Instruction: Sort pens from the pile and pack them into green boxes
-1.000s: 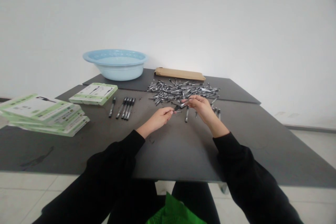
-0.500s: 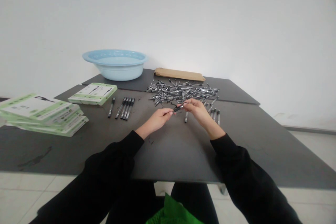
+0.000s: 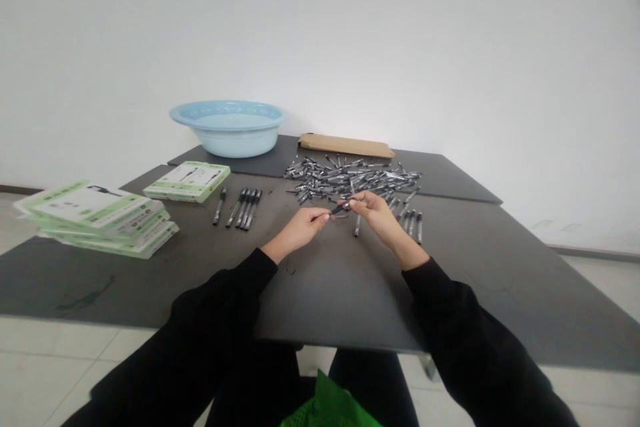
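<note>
Near the middle of the dark table, my left hand (image 3: 303, 228) and my right hand (image 3: 376, 213) pinch one dark pen (image 3: 340, 208) between them, tilted up toward the right. Behind the hands lies a loose pile of black and clear pens (image 3: 350, 177). A single pen (image 3: 357, 225) lies just below the right fingers. Several pens (image 3: 413, 223) lie side by side right of my right hand. To the left, a row of pens (image 3: 245, 208) rests on the table, with one pen (image 3: 219, 207) apart from it.
A light blue basin (image 3: 235, 137) stands at the back left. Beside it lies a flat brown cardboard piece (image 3: 345, 145). One green and white box (image 3: 189, 181) sits left of the pen row, and a stack of similar boxes (image 3: 100, 213) is further left on the dark table (image 3: 330, 300).
The view has shifted slightly, so boxes, basin and pens appear a little further right. Both hands keep hold of the pen, nearly unmoved.
</note>
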{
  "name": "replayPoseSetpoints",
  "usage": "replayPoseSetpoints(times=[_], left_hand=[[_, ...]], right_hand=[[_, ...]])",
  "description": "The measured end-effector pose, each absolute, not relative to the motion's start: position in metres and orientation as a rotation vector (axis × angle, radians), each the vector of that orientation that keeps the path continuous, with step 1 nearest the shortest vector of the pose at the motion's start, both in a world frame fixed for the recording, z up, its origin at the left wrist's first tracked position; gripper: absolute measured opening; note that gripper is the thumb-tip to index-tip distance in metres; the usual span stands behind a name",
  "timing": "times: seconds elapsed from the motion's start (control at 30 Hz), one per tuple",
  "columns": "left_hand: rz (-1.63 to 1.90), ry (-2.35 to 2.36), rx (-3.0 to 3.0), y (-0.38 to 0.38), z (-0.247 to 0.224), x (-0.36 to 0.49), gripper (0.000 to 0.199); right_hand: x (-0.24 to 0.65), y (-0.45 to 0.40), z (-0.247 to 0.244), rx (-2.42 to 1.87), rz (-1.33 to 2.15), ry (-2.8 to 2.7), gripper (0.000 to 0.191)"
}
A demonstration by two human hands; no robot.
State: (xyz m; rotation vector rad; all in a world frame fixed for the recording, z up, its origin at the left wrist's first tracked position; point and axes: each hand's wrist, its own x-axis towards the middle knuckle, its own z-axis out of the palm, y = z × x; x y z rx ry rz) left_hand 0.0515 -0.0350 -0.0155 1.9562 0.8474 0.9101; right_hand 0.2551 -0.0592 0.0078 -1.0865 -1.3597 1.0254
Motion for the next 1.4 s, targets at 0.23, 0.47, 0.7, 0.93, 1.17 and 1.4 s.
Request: replayPoseSetpoints(times=[0.23, 0.47, 0.7, 0.93, 1.17, 1.4], left_hand=[[1.085, 1.599, 2.0, -0.031, 0.011, 0.0, 0.026], [0.764, 2.418, 1.934, -0.024, 0.016, -0.107, 0.033], [0.396, 2.569, 1.821, 0.005, 0.014, -0.112, 0.043], [0.404, 2.616, 1.94, 0.005, -0.012, -0.089, 0.047], [0.657, 2.565, 2.234, 0.005, -0.021, -0.08, 0.061], [0.262, 2.329, 2.085, 0.019, -0.033, -0.084, 0.071]], right_hand=[[0.266, -0.051, 0.006, -1.235, 0.844, -1.326, 0.031], [0.259, -0.058, -0.004, -1.342, 0.688, -1.759, 0.021], [0.25, -0.069, 0.003, -1.402, 0.537, -1.986, 0.022], [0.258, -0.068, 0.006, -1.455, 0.36, -2.014, 0.021], [0.26, -0.067, 0.008, -1.463, 0.327, -2.05, 0.021], [0.265, -0.063, 0.003, -1.541, 0.276, -2.066, 0.021]])
